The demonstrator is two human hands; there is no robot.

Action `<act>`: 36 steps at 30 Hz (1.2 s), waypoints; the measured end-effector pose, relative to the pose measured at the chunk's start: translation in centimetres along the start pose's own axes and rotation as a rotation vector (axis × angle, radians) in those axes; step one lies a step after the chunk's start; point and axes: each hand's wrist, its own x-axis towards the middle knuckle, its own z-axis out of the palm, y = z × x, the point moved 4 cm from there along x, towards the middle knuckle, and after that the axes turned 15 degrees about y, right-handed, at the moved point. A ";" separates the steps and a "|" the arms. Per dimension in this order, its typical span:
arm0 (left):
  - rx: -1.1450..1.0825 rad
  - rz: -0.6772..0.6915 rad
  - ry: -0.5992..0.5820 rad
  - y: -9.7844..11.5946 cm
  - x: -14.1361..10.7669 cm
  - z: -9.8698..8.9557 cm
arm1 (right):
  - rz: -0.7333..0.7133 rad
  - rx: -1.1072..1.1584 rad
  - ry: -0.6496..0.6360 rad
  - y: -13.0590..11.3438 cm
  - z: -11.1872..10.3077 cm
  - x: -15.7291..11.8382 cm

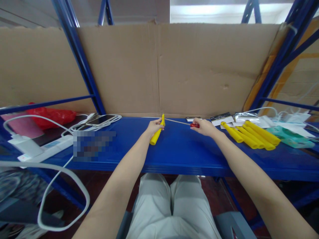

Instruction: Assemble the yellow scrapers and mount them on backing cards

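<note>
My left hand [154, 127] is closed around a yellow tapered plastic handle [156, 136], which leans with its narrow end up and its wide end toward me. My right hand [204, 127] grips a screwdriver [194, 125] by its red grip. The long thin shaft points left, and its tip is at or very close to the upper end of the yellow handle; whether it touches cannot be made out. Right of my right hand, several similar yellow handles [259, 134] lie side by side on the blue table [184, 152].
Black-and-white cards [221, 119] and a green plastic packet [291, 136] lie at the right. At the left are a white power strip [53, 148], coiled white cables [104, 122] and a red bag [53, 117]. A cardboard wall [159, 69] and blue posts [83, 63] stand behind.
</note>
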 end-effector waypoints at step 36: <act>-0.018 0.017 -0.002 0.2 -0.3 0.0 | -0.042 0.016 -0.002 0.1 0.5 0.0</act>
